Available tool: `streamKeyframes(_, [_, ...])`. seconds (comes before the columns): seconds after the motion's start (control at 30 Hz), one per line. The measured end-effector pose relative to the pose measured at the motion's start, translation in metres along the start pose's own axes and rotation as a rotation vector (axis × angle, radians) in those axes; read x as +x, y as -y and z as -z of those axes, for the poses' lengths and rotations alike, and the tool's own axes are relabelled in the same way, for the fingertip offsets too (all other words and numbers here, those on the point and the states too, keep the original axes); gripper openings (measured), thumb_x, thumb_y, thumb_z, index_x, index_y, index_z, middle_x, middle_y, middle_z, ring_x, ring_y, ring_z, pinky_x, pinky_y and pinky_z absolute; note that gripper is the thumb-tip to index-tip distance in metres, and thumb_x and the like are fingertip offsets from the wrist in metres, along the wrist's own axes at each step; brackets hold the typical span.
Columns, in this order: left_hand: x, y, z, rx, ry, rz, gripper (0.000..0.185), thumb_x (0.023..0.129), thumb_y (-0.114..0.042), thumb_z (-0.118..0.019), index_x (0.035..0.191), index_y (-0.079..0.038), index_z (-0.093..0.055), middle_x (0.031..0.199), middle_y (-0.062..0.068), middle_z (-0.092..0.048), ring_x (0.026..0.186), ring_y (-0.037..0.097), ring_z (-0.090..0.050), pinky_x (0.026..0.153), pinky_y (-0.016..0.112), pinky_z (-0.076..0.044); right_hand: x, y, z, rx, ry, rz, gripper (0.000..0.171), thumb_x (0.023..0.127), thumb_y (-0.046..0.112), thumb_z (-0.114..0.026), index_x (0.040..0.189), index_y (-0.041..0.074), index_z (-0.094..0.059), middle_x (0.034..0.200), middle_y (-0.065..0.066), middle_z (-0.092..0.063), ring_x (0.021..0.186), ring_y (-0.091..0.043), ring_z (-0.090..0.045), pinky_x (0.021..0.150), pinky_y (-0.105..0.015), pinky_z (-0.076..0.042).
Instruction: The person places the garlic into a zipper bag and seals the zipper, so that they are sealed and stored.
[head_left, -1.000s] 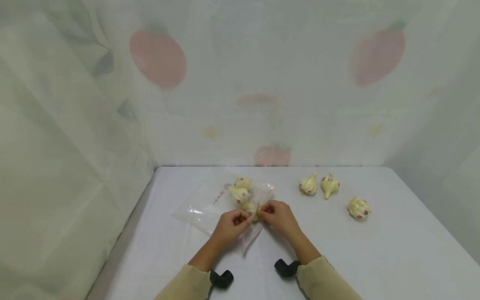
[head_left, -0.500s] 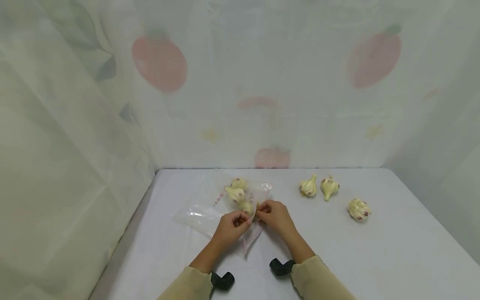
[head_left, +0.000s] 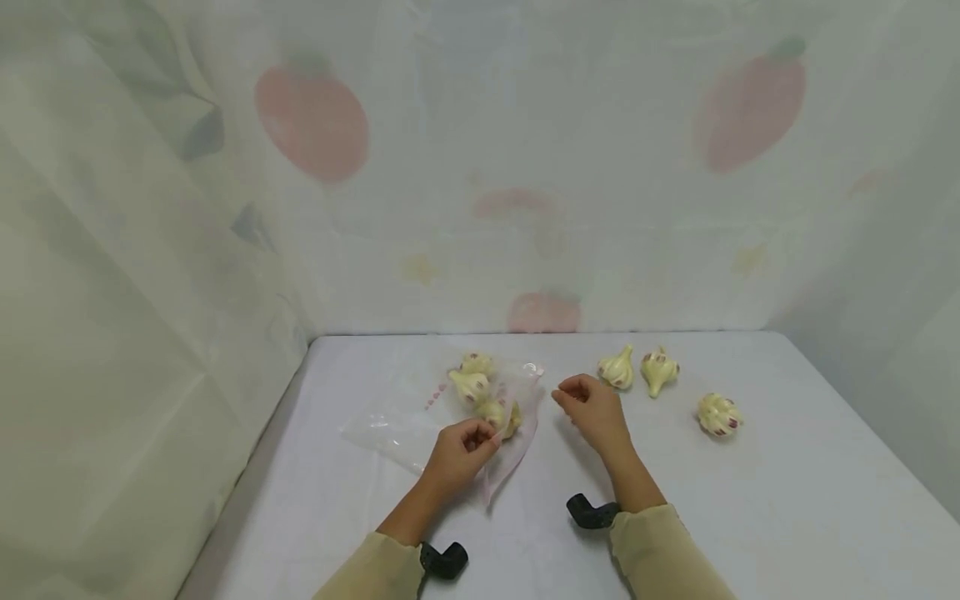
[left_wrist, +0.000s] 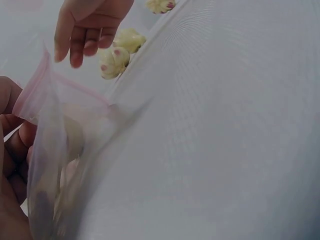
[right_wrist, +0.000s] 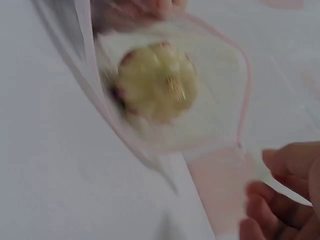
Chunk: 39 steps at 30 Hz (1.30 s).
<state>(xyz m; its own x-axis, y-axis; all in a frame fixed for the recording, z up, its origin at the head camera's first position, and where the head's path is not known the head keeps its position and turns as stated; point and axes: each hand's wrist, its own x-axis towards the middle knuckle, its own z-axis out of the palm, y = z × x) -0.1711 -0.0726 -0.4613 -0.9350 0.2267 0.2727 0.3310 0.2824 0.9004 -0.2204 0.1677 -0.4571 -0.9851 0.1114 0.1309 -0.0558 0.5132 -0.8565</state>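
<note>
My left hand [head_left: 456, 454] pinches the pink-edged rim of a clear zip bag [head_left: 390, 425] that lies on the table. Several garlic bulbs [head_left: 470, 387] are inside, one behind another. Through the bag's gaping mouth, the right wrist view shows one bulb [right_wrist: 157, 82], slightly blurred. To the right of the bag, my right hand [head_left: 596, 414] hovers above the table with loosely bent fingers and nothing in them. Beyond it sit two loose garlic bulbs, one upright [head_left: 617, 369] and one stem-down [head_left: 660, 372]. The left wrist view has the bag's pink rim [left_wrist: 82, 90] up close.
A third loose garlic bulb [head_left: 718, 416] lies farther right on the white table [head_left: 750, 500]. Pale curtains with printed fruit [head_left: 315, 125] stand behind the table and along both sides. Dark curved camera mounts [head_left: 444, 561] stick out from both wrists.
My right hand has left the bag's mouth and moved right, away from the bulb there. The bulbs in the bag shifted slightly left. My left hand has stayed at the rim.
</note>
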Motion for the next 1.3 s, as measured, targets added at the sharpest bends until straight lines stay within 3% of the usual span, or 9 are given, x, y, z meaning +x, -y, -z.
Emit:
streamKeyframes(0.13, [0.0, 0.0, 0.0, 0.004, 0.002, 0.003, 0.005, 0.086, 0.001, -0.07, 0.082, 0.0, -0.068, 0.069, 0.007, -0.061, 0.059, 0.005, -0.046, 0.054, 0.016, -0.038, 0.01, -0.007, 0.022, -0.11, -0.15, 0.016, 0.03, 0.088, 0.028, -0.072, 0.111, 0.009, -0.068, 0.11, -0.014, -0.062, 0.088, -0.025, -0.058, 0.071, -0.035, -0.047])
streamKeyframes(0.27, [0.0, 0.001, 0.0, 0.002, -0.001, 0.008, 0.004, 0.086, 0.001, -0.07, 0.082, 0.0, -0.068, 0.069, 0.007, -0.061, 0.059, 0.006, -0.046, 0.054, 0.016, -0.038, 0.021, -0.015, 0.039, -0.247, -0.197, -0.014, 0.041, 0.089, 0.03, -0.068, 0.124, 0.009, -0.061, 0.128, -0.023, -0.046, 0.11, -0.041, -0.05, 0.078, -0.05, -0.047])
streamKeyframes(0.33, [-0.001, 0.002, -0.001, 0.001, 0.0, 0.012, 0.004, 0.086, 0.0, -0.07, 0.082, 0.0, -0.068, 0.069, 0.007, -0.062, 0.059, 0.006, -0.046, 0.054, 0.016, -0.038, 0.025, -0.02, 0.045, -0.31, -0.186, -0.046, 0.047, 0.09, 0.033, -0.066, 0.13, 0.011, -0.056, 0.135, -0.025, -0.04, 0.12, -0.046, -0.043, 0.081, -0.056, -0.047])
streamKeyframes(0.47, [-0.001, 0.003, -0.001, -0.005, 0.006, 0.023, 0.004, 0.086, 0.0, -0.07, 0.082, -0.001, -0.068, 0.07, 0.007, -0.062, 0.06, 0.005, -0.046, 0.055, 0.015, -0.038, 0.032, -0.027, 0.051, -0.392, -0.102, -0.092, 0.057, 0.092, 0.037, -0.063, 0.14, 0.012, -0.047, 0.143, -0.029, -0.032, 0.125, -0.054, -0.036, 0.084, -0.061, -0.046])
streamKeyframes(0.87, [-0.001, 0.004, -0.002, -0.008, 0.005, 0.017, 0.004, 0.086, 0.0, -0.07, 0.082, 0.001, -0.068, 0.07, 0.008, -0.062, 0.059, 0.004, -0.046, 0.054, 0.015, -0.038, 0.046, -0.044, 0.046, -0.525, 0.046, -0.099, 0.066, 0.092, 0.038, -0.063, 0.149, 0.013, -0.039, 0.148, -0.031, -0.029, 0.129, -0.057, -0.03, 0.09, -0.068, -0.039])
streamKeyframes(1.13, [-0.002, 0.006, -0.002, 0.007, 0.012, -0.005, 0.007, 0.086, -0.003, -0.071, 0.082, 0.001, -0.068, 0.069, 0.007, -0.062, 0.059, 0.002, -0.045, 0.054, 0.015, -0.039, 0.046, -0.052, 0.039, -0.472, 0.054, -0.085, 0.061, 0.091, 0.035, -0.065, 0.143, 0.012, -0.044, 0.147, -0.028, -0.033, 0.134, -0.054, -0.029, 0.094, -0.07, -0.037])
streamKeyframes(1.3, [-0.001, 0.005, -0.002, 0.006, 0.003, 0.006, 0.005, 0.086, -0.002, -0.07, 0.082, 0.0, -0.068, 0.07, 0.007, -0.062, 0.059, 0.004, -0.045, 0.054, 0.015, -0.038, 0.041, -0.052, 0.027, -0.408, 0.026, -0.071, 0.054, 0.088, 0.035, -0.068, 0.135, 0.013, -0.052, 0.147, -0.023, -0.035, 0.127, -0.053, -0.037, 0.093, -0.067, -0.039])
